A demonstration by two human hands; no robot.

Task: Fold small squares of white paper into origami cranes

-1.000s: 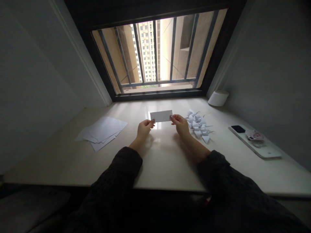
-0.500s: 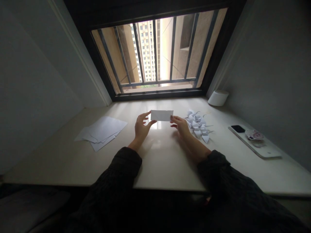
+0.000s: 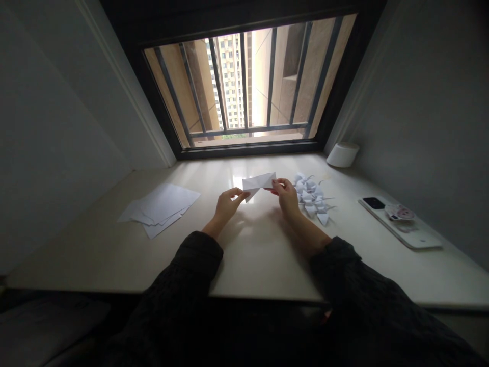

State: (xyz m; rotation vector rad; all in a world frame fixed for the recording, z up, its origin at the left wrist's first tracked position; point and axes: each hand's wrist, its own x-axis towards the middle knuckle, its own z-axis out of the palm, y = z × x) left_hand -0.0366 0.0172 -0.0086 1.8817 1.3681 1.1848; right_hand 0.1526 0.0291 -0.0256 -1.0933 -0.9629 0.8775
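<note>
A folded sheet of white paper [image 3: 260,181] is held up above the pale ledge, with creases across its face and a pointed flap hanging below its left half. My left hand [image 3: 229,202] pinches its lower left corner between thumb and fingers. At the other end, my right hand [image 3: 286,194] is closed on the right edge. Just beyond the right hand lies a cluster of small folded white paper cranes [image 3: 310,196].
Loose white sheets [image 3: 168,201] lie in a stack on the left. On the right rests a white phone [image 3: 414,232] with a round grip on its back. A white cylindrical object [image 3: 343,154] stands by the right wall, near the barred window [image 3: 244,86].
The paper was a flat rectangle; now it is partly opened along its creases, with a pointed flap below. Both hands have shifted slightly right, and the left fingers have closed in.
</note>
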